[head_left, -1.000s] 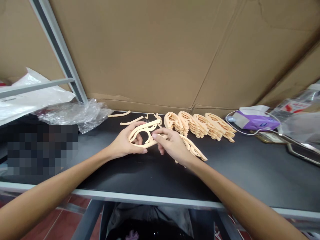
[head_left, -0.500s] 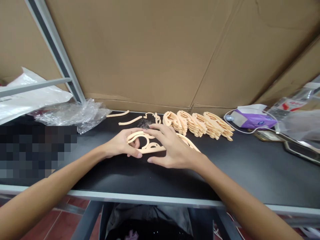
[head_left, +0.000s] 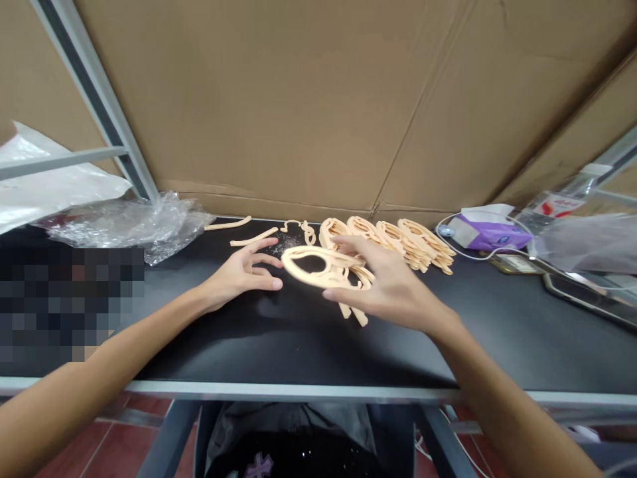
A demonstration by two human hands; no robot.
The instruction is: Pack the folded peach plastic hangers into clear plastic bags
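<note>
My right hand (head_left: 388, 285) grips beige plastic folding hangers (head_left: 292, 263), folded up, between thumb and fingers above the black table. Two slim arm ends poke out below that hand. How many hangers are in the grip I cannot tell. Just left of them, my left hand (head_left: 243, 273) is open, its fingers spread and the fingertips close to the hangers' rounded end. Behind the hands, stacks of folded hangers (head_left: 423, 242) stand in a row. Loose curved hanger arms (head_left: 253, 237) and a small hook piece (head_left: 293, 224) lie to the left of the stacks.
A crumpled clear plastic bag (head_left: 169, 226) lies at the left by a metal post (head_left: 112, 113). On the right are a purple tissue pack (head_left: 490, 232), a white cable, a phone (head_left: 587, 299) and a bottle (head_left: 562, 199). Cardboard (head_left: 279, 99) walls the back.
My left hand has let go of the hangers and drawn back slightly left. My right hand has closed on them, lifted them and shifted right. The view has shifted slightly.
</note>
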